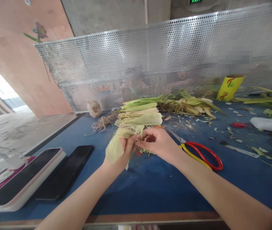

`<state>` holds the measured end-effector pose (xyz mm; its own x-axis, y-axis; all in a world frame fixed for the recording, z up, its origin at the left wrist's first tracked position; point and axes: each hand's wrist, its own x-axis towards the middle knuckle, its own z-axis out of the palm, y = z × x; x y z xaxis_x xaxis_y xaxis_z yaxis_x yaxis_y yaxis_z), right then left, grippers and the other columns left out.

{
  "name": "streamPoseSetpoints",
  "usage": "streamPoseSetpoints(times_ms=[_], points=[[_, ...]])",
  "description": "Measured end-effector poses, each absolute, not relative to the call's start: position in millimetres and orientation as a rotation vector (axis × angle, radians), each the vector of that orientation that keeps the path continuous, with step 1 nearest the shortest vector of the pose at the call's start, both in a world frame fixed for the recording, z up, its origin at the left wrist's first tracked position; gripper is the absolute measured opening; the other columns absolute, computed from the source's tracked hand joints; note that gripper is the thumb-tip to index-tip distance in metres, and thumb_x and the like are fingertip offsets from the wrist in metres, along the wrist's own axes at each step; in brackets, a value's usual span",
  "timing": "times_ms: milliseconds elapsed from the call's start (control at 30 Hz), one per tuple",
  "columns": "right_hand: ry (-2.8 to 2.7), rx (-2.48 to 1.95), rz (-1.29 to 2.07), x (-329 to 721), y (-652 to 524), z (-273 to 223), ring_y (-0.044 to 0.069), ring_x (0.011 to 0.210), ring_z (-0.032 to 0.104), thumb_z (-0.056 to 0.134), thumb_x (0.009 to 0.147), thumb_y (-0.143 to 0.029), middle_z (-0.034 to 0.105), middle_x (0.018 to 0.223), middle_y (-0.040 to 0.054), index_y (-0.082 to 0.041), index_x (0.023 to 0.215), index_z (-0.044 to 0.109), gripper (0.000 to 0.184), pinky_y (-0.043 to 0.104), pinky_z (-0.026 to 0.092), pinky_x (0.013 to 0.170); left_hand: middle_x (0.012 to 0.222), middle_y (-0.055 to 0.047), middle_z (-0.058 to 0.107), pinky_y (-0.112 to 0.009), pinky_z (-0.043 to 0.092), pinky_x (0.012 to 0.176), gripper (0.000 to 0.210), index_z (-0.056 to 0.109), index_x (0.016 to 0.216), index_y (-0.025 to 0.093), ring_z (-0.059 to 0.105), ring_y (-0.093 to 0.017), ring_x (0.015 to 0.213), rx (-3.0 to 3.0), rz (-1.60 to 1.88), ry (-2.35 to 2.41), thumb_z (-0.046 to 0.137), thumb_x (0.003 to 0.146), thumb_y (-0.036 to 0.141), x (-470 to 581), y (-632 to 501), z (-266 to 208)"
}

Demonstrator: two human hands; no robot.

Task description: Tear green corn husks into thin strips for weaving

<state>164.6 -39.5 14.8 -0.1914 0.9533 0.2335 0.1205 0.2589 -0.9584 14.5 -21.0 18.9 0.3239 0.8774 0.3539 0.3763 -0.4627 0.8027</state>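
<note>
My left hand (126, 148) is closed around a pale green corn husk (115, 147), whose broad leaf drapes over the back of the hand. Meeting it at the fingertips, my right hand (158, 143) pinches a part of the same husk; exactly what lies between its fingers is partly hidden. Just beyond both hands lies a stack of flattened corn husks (142, 118). Scissors (198, 153) with one red and one yellow handle rest to the right of my right hand, blades pointing away. A loose tangle of brown twine (104, 123) sits to the left of the stack.
Two phones (64, 172) (28, 179) lie at the left. A ball of string (94, 109) stands near the perforated metal screen (150, 60). More husks (190, 103), a yellow tube (230, 88), a blade (242, 151) and scraps occupy the blue table's (164, 195) right and back.
</note>
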Motion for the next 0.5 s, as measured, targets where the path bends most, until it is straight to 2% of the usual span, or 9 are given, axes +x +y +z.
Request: streamPoseSetpoints(times_ms=[133, 200, 267, 333, 400, 500], points=[[-1.494, -1.04, 1.097, 163.2, -40.6, 14.3, 0.006, 0.045, 0.039, 0.066, 0.065, -0.034, 0.049, 0.053, -0.0041, -0.017, 0.064, 0.055, 0.021, 0.019, 0.029, 0.042, 0.047, 0.002, 0.061, -0.025, 0.045, 0.05, 0.023, 0.051, 0.07, 0.02, 0.059, -0.015, 0.043, 2.012, 1.069, 1.267, 0.043, 0.083, 0.038, 16.5, -21.0, 25.3], [-1.473, -1.025, 1.112, 163.3, -39.6, 13.1, 0.007, 0.047, 0.042, 0.065, 0.065, -0.033, 0.05, 0.055, -0.0034, -0.017, 0.066, 0.055, 0.02, 0.02, 0.031, 0.044, 0.042, 0.001, 0.059, -0.027, 0.047, 0.054, 0.027, 0.052, 0.069, 0.019, 0.061, -0.017, 0.044, 1.984, 1.024, 1.291, 0.042, 0.083, 0.04, 17.1, -19.6, 28.0], [-1.472, -1.012, 1.086, 164.8, -37.9, 12.6, 0.009, 0.051, 0.048, 0.063, 0.068, -0.033, 0.053, 0.059, -0.0018, -0.017, 0.068, 0.055, 0.018, 0.021, 0.036, 0.048, 0.048, -0.001, 0.063, -0.03, 0.05, 0.057, 0.029, 0.052, 0.071, 0.017, 0.063, -0.019, 0.049, 1.908, 0.928, 1.136, 0.042, 0.083, 0.041, 16.7, -17.6, 29.3], [-1.469, -1.015, 1.028, 167.3, -36.4, 13.7, 0.01, 0.057, 0.051, 0.06, 0.07, -0.032, 0.056, 0.063, -0.0004, -0.016, 0.071, 0.055, 0.017, 0.023, 0.039, 0.053, 0.055, -0.001, 0.066, -0.031, 0.051, 0.057, 0.022, 0.051, 0.083, 0.016, 0.065, -0.019, 0.053, 1.819, 0.858, 0.926, 0.048, 0.081, 0.038, 15.7, -15.8, 30.1], [-1.477, -1.048, 0.972, 170.0, -35.8, 15.8, 0.01, 0.058, 0.051, 0.059, 0.072, -0.031, 0.056, 0.064, -0.0002, -0.016, 0.073, 0.056, 0.015, 0.023, 0.039, 0.054, 0.057, 0.001, 0.067, -0.031, 0.052, 0.058, 0.026, 0.046, 0.097, 0.018, 0.065, -0.019, 0.054, 1.766, 0.857, 0.814, 0.056, 0.077, 0.031, 14.9, -15.1, 31.4], [-1.476, -1.089, 0.954, 172.2, -35.9, 18.4, 0.008, 0.052, 0.045, 0.059, 0.071, -0.031, 0.055, 0.062, -0.0002, -0.016, 0.072, 0.058, 0.015, 0.021, 0.035, 0.047, 0.05, 0.003, 0.065, -0.03, 0.052, 0.062, 0.031, 0.048, 0.099, 0.017, 0.065, -0.018, 0.053, 1.778, 0.864, 0.843, 0.062, 0.072, 0.025, 15.1, -16.5, 34.8]])
